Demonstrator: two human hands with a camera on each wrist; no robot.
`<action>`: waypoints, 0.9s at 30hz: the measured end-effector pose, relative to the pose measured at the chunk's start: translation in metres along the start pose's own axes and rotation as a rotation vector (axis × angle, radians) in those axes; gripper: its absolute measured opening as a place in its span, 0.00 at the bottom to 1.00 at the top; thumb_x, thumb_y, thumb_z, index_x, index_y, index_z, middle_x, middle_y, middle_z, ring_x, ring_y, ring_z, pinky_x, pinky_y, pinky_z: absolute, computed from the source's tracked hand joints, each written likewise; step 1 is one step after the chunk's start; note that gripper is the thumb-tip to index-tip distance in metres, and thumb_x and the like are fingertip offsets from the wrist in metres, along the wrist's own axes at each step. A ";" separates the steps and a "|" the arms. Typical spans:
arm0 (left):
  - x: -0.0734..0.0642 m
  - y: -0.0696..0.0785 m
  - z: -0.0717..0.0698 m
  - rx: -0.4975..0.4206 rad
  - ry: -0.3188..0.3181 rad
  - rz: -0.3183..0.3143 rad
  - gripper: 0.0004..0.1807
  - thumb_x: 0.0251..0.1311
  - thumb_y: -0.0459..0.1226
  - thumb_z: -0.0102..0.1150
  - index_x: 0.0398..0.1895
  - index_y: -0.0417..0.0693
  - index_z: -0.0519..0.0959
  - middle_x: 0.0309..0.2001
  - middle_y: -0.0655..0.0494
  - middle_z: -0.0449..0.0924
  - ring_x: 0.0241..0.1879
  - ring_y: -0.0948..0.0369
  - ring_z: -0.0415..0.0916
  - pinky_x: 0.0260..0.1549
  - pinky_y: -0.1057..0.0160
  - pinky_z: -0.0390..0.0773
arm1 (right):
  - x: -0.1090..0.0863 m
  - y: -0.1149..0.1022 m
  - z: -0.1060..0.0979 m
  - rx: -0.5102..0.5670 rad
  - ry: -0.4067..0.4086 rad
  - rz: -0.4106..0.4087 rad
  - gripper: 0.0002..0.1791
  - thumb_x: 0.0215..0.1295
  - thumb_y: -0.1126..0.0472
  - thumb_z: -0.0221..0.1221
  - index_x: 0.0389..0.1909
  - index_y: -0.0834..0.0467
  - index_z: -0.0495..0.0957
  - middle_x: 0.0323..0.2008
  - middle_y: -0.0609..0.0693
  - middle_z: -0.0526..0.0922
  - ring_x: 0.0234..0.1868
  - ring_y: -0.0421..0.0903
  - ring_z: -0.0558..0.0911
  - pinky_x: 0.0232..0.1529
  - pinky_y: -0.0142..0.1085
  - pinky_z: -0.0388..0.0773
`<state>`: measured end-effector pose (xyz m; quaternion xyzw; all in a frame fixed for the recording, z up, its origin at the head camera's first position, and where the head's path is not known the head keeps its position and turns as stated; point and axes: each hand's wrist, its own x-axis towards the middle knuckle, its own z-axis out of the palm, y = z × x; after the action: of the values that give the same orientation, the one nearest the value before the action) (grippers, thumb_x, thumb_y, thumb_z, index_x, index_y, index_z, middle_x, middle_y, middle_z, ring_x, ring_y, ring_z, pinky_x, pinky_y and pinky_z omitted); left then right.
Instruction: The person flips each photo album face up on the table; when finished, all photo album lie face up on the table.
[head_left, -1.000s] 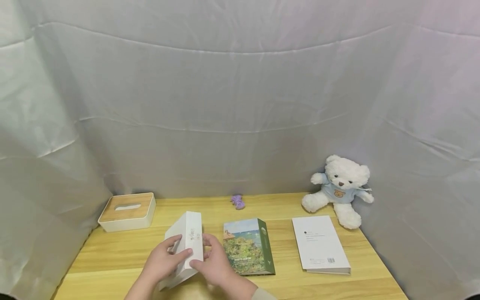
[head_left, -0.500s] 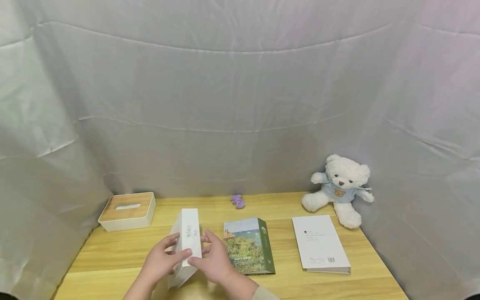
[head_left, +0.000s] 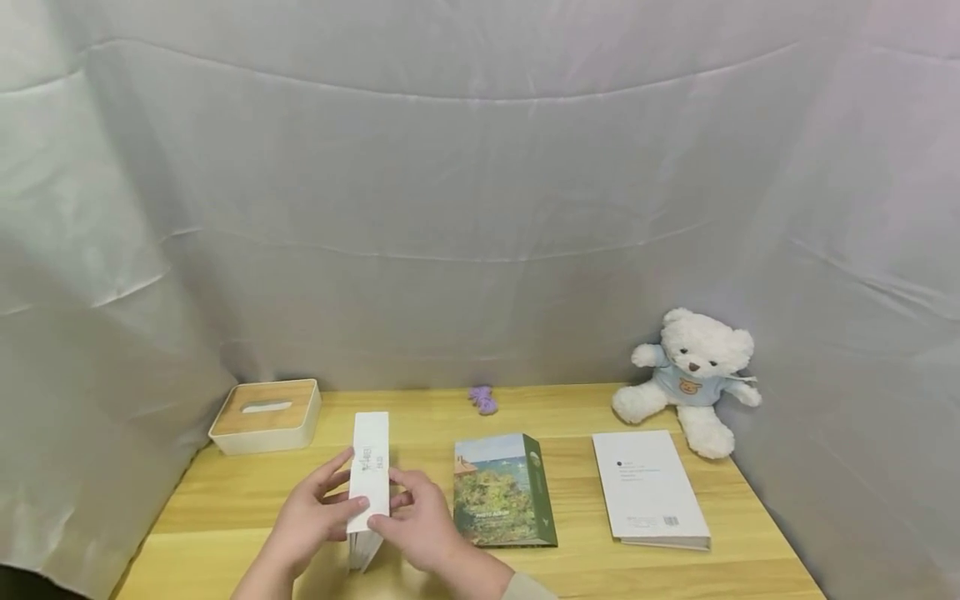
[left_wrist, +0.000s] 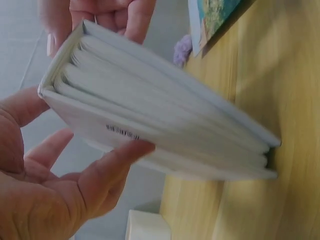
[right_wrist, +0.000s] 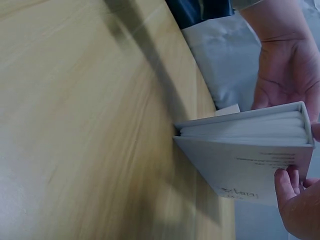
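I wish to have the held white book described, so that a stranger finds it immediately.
Start at the wooden table, left of the painted album. There the left hand and right hand hold the upright white book. Its spine faces up, whereas the other white book, near the teddy bear, lies flat.

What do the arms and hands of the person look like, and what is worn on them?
The left hand and the right hand are both bare, with no glove, ring or marking visible. A plain, pale beige sleeve shows on the right arm at the bottom of the head view. The left forearm is uncovered as far as that view reaches.
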<state>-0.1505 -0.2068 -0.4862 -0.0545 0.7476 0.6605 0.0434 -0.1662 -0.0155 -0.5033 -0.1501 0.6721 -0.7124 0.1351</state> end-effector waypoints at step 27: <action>0.001 0.021 0.008 0.661 0.187 0.050 0.58 0.52 0.57 0.81 0.78 0.34 0.63 0.64 0.24 0.75 0.49 0.44 0.82 0.43 0.44 0.83 | 0.004 0.028 0.001 -0.012 -0.116 0.046 0.21 0.73 0.66 0.63 0.65 0.67 0.76 0.56 0.52 0.83 0.42 0.41 0.84 0.42 0.34 0.86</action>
<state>-0.1540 -0.1966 -0.4665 -0.0792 0.9231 0.3755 -0.0262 -0.1692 -0.0200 -0.5308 -0.1765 0.6708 -0.6950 0.1891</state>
